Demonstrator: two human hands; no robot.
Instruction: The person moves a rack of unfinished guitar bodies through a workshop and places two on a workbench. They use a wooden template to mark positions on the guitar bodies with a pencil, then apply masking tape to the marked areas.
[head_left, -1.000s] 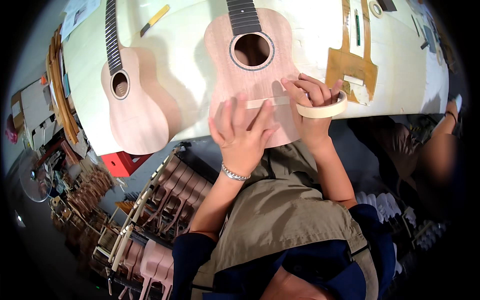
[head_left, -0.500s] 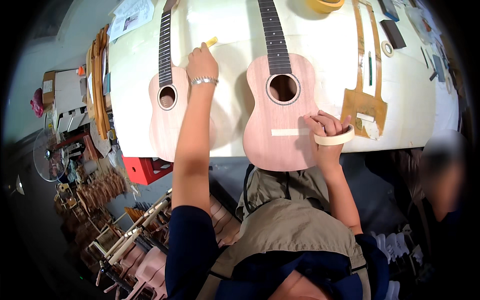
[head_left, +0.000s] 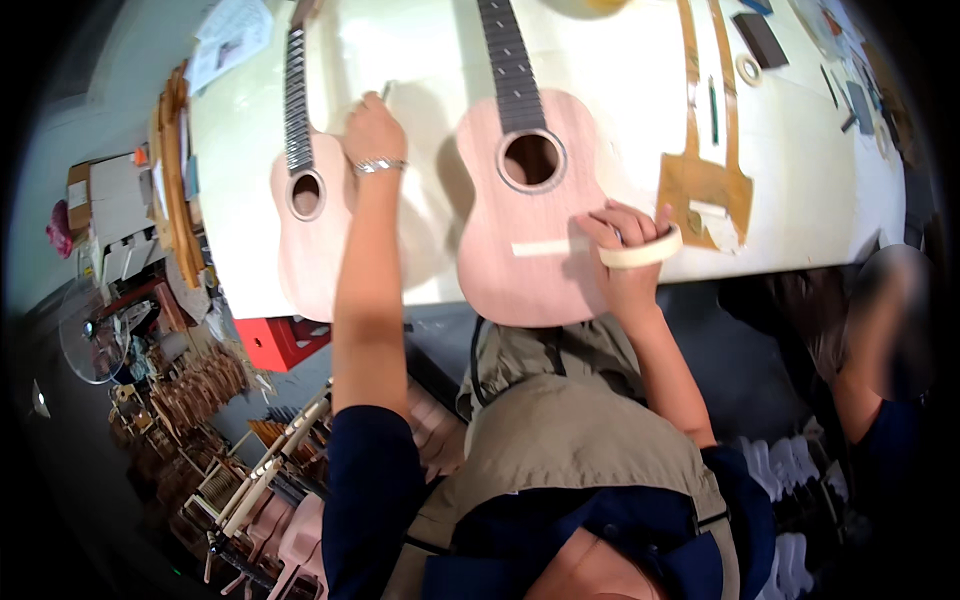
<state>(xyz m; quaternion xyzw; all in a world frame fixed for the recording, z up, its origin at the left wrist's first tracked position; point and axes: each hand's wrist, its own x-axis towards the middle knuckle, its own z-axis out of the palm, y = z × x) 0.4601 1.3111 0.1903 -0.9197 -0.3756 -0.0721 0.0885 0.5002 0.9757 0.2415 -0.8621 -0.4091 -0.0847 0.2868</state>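
Observation:
A pale pink wooden ukulele (head_left: 520,285) with a dark fretboard rests at the table's front edge, tilted slightly. Across its top, below the soundhole, runs a strip of masking tape (head_left: 545,248). My right hand (head_left: 630,270) is at the strip's right end with curled fingers, a roll of masking tape (head_left: 655,248) looped round it. Farther left, my left hand (head_left: 375,135) is closed round a small slim tool (head_left: 389,90), whose kind I cannot make out. Beside that hand lies a second, smaller ukulele (head_left: 310,255).
On the pale table (head_left: 430,60), a brown guitar-shaped template (head_left: 680,185) lies to the right, with a dark block (head_left: 760,40) and another tape roll (head_left: 748,69) beyond. A red crate (head_left: 275,345) sits below the left edge. At far right is another person's arm (head_left: 860,400).
The whole view has shifted, so the table and ukuleles appear farther left and higher. The slim tool in my left hand looked yellow and wider before; now it appears thin and dark.

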